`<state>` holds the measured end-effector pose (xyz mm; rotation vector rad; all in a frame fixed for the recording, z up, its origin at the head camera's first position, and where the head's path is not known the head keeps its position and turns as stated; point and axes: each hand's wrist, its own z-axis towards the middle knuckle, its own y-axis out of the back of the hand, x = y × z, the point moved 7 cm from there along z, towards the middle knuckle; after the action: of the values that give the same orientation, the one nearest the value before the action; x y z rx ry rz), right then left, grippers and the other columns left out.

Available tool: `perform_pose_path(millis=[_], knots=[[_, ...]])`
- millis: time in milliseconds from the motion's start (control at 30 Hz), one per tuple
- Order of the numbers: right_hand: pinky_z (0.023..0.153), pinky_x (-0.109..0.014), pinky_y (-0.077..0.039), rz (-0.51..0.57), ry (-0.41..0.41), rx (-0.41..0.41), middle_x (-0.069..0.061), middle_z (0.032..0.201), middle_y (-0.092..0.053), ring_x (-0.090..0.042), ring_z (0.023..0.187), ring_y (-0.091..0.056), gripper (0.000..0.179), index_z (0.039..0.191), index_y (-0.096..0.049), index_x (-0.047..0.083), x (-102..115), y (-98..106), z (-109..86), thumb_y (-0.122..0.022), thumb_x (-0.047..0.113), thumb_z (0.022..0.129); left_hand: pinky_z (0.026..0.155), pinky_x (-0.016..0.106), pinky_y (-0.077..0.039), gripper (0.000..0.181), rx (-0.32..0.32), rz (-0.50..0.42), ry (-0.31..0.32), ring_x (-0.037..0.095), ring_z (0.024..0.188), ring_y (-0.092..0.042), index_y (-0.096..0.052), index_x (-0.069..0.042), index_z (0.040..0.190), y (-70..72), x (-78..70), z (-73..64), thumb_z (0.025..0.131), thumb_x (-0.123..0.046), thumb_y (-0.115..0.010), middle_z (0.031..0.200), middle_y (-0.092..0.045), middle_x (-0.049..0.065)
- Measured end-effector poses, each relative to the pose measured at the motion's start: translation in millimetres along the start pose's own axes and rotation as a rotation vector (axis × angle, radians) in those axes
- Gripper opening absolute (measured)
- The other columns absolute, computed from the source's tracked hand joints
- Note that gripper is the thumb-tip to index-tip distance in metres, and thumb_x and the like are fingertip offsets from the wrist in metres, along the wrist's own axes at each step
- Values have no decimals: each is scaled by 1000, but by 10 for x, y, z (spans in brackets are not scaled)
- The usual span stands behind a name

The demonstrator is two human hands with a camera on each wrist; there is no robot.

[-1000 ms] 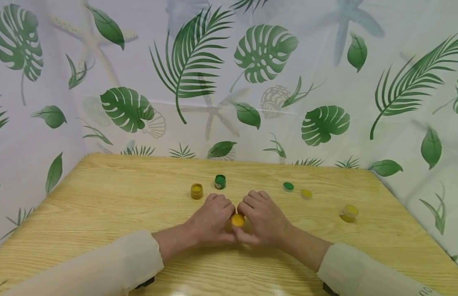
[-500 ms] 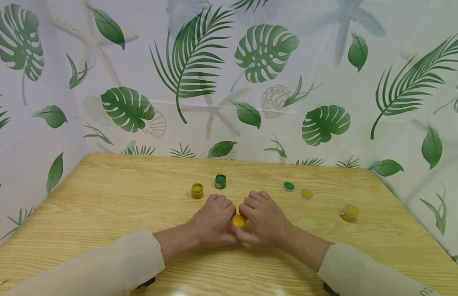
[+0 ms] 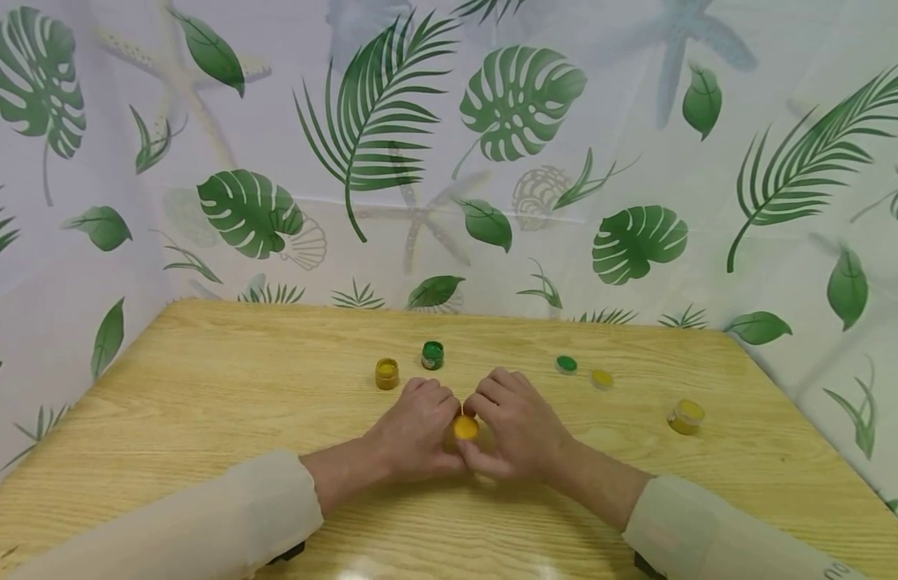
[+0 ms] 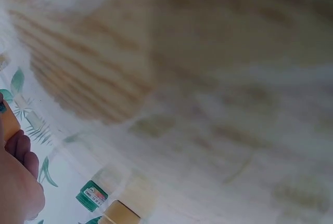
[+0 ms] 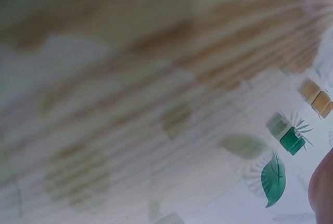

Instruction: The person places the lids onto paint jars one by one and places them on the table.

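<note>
A small jar of orange-yellow paint (image 3: 466, 428) is held between both hands at the middle of the table in the head view. My left hand (image 3: 415, 427) grips its left side, fingers curled. From the right, my right hand (image 3: 517, 427) grips it with curled fingers, the thumb at the near edge. A thin pale edge shows just behind the paint surface; the fingers hide the jar's sides. Beyond the left hand stand an open yellow paint jar (image 3: 386, 374) and an open green paint jar (image 3: 432, 355). The left wrist view shows part of the left hand (image 4: 21, 187).
Right of the hands lie a green lid (image 3: 567, 365) and a yellow lid (image 3: 602, 379). A yellow paint jar (image 3: 686, 416) stands further right on the wooden table (image 3: 238, 387). A leaf-printed cloth (image 3: 420, 161) hangs behind the table.
Both hands stay around the orange-yellow jar. The right hand's knuckles have risen slightly, and a thin pale edge now shows behind the paint surface. The other jars and lids have not moved.
</note>
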<state>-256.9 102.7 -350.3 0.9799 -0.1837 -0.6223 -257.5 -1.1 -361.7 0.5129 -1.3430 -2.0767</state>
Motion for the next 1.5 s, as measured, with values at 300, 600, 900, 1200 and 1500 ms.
perform_pose_path(millis=[300,600,900,1200,1500], knots=[[72,-31,-39,9,25,-19,4,81,-55,-16,82,-46,28,85,-63,14,23,6,3,-61,41,80,80,30,-38,41,-20,4,-13,12,76,-44,-65,-12,88,3,-4,-3,80,-51,-75,80,-59,-4],[73,-31,-41,-4,31,-27,4,79,-55,-16,80,-46,25,82,-62,14,34,-3,-4,-64,38,78,80,31,-38,40,-21,-7,-11,13,75,-45,-64,-13,86,12,-3,-3,79,-50,-76,79,-59,-4],[71,-30,-41,-28,14,-32,4,76,-56,-16,77,-46,26,79,-60,15,21,-3,-1,-63,41,80,82,32,-40,39,-6,-14,-7,13,78,-48,-65,-13,88,10,1,0,80,-50,-75,82,-62,-4],[68,-30,-39,-11,-14,-31,6,69,-49,-15,73,-42,46,71,-60,15,-3,5,-13,-58,56,91,82,32,-40,47,10,25,1,13,77,-47,-63,-13,85,0,12,4,78,-58,-74,78,-59,-5],[80,-34,-44,19,-25,12,2,87,-61,-16,85,-48,27,91,-65,13,-23,-15,-7,-65,39,83,79,32,-42,40,-87,39,9,13,72,-49,-62,-14,78,50,53,7,78,-52,-74,70,-57,-5]])
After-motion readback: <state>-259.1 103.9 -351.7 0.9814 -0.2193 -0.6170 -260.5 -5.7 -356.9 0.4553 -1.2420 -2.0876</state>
